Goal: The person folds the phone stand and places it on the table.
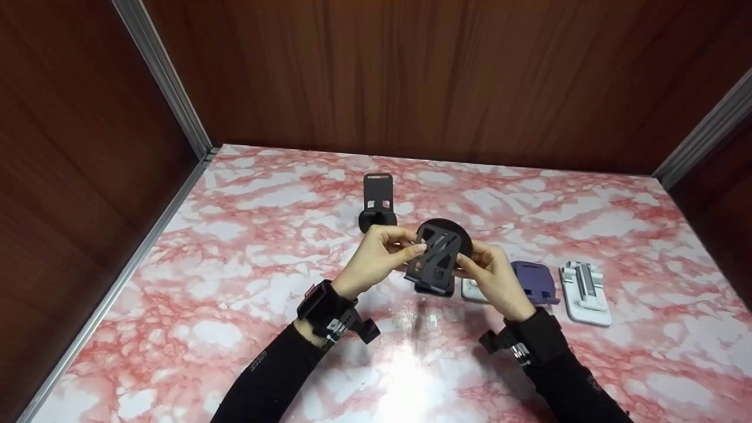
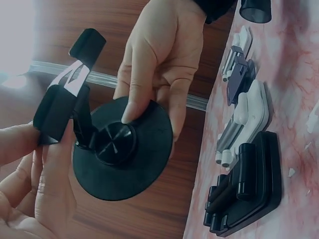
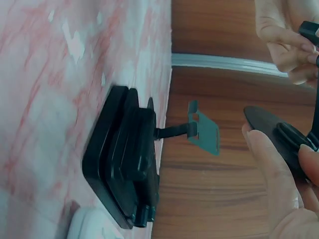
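Note:
Both hands hold a black phone stand (image 1: 437, 249) above the table. My left hand (image 1: 379, 261) pinches the edge of its slotted cradle plate (image 2: 54, 112). With the thumb on top and fingers beneath, my right hand (image 1: 494, 275) grips its round base (image 2: 149, 172). A short hinged arm (image 2: 83, 119) joins plate and base, and the plate stands at an angle to the base. Below the held stand, a folded black stand (image 3: 119, 159) lies on the table, partly hidden in the head view.
Another black phone stand (image 1: 379, 194) stands upright farther back. To the right lie a white folded stand (image 1: 473, 290), partly behind the right hand, a purple stand (image 1: 533, 282) and a second white stand (image 1: 586, 294). Wood-grain panels (image 1: 411, 76) enclose the marbled table (image 1: 264, 194).

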`<state>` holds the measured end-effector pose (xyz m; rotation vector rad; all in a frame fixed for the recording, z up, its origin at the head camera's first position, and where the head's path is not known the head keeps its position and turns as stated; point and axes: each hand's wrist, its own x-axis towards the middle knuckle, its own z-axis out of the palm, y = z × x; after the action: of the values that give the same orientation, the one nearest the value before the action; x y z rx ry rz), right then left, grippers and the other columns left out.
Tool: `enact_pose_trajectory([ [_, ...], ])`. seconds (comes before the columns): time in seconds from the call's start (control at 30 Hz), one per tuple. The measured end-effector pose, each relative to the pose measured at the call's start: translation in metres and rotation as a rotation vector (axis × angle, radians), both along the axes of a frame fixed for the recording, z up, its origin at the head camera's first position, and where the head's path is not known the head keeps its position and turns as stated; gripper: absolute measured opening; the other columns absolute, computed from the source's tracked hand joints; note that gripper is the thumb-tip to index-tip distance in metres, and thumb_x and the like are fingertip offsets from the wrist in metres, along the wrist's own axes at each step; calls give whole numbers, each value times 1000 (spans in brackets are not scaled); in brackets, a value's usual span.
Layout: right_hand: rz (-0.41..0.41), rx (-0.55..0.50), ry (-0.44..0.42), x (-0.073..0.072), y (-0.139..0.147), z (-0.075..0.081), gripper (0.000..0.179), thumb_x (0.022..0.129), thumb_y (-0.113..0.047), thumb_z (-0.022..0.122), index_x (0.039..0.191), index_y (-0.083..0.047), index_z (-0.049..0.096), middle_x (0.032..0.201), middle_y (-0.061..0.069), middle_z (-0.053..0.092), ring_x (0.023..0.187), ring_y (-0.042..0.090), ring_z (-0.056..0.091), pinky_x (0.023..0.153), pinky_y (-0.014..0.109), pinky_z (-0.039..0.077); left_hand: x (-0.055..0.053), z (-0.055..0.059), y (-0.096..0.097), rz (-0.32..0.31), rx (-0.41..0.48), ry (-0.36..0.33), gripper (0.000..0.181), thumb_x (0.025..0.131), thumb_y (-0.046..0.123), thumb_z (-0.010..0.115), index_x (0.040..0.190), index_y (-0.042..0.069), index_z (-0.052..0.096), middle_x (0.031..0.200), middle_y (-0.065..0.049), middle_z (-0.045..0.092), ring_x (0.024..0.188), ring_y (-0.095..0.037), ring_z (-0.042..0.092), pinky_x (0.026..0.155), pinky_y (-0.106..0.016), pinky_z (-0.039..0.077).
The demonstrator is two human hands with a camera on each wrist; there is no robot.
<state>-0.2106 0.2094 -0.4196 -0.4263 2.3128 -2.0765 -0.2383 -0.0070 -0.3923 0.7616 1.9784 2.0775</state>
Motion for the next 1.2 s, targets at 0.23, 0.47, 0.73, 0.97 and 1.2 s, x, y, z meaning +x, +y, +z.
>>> enact_pose_trajectory([
  [0.23, -87, 40, 121, 1, -4, 2, 24, 88, 6, 54, 111, 6, 62, 96, 17, 70, 85, 9, 69, 79, 27, 56, -1, -2, -1, -14, 5, -32, 19, 85, 5, 64, 93, -12, 63, 74, 0, 65, 60, -9, 64, 60, -39, 59],
  [0.47, -139, 116, 275, 4, -7, 5, 23, 86, 8, 55, 106, 4, 66, 97, 22, 69, 84, 4, 68, 78, 23, 56, -2, -4, -2, 19, -77, -81, 20, 84, 6, 65, 96, -10, 65, 74, 1, 61, 59, -7, 62, 58, -33, 59],
  [0.73, -111, 101, 267, 5, -7, 7, 24, 86, 7, 56, 108, 3, 66, 99, 22, 68, 85, 10, 69, 77, 25, 56, 3, 5, -5, 5, -103, -104, 20, 85, 6, 64, 97, -9, 65, 78, -6, 67, 63, -8, 64, 59, -29, 58],
  [0.97, -50, 50, 123, 4, -4, 6, 25, 89, 7, 52, 113, 7, 60, 93, 11, 71, 83, 12, 69, 76, 29, 57, 21, 34, -7, 139, -250, 175, 31, 84, 13, 67, 109, -3, 59, 104, -19, 61, 93, -26, 60, 84, -33, 54],
  [1.2, 35, 24, 39, 5, -2, 6, 31, 93, -3, 51, 123, 4, 54, 90, 4, 71, 85, 16, 69, 76, 31, 58, 11, 16, -5, -3, -228, -9, 49, 89, 23, 61, 133, 8, 47, 121, -12, 57, 109, -21, 58, 97, -33, 48],
])
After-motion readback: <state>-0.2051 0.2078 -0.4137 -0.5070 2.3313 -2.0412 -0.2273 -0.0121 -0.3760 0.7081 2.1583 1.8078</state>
